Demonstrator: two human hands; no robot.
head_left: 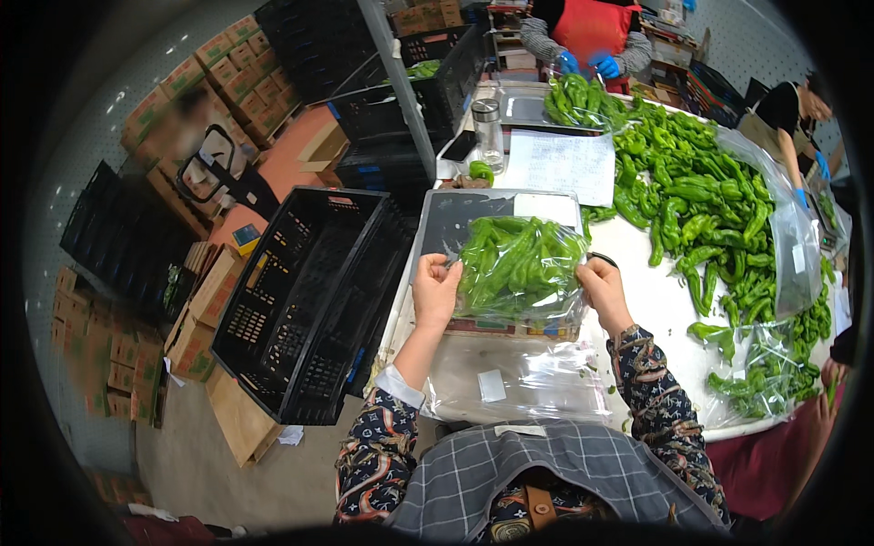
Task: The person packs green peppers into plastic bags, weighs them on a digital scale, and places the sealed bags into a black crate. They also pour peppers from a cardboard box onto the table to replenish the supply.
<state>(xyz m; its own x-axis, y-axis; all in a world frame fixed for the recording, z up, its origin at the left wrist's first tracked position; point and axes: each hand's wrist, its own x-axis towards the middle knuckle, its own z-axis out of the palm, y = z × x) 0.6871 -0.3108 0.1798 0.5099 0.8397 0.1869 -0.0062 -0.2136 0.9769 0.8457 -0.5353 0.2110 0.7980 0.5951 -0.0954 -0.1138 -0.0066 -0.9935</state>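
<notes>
- Pinched the clear bag of green peppers (521,266) at its left edge with the left hand (437,291), at its right edge with the right hand (604,295); held it over the grey tray (444,215); could not tell whether resting or lifted;
- Risked, probably, spilling the contents through a slipped pinch, or splitting the bag through too hard a pull;
- Saw loose peppers (706,196) heaped on the white table (652,293), flat bags (551,375) at the near edge; faced a co-worker (594,29) across it; had a black crate (305,305) to the left, stacked cartons (248,65) beyond.
</notes>
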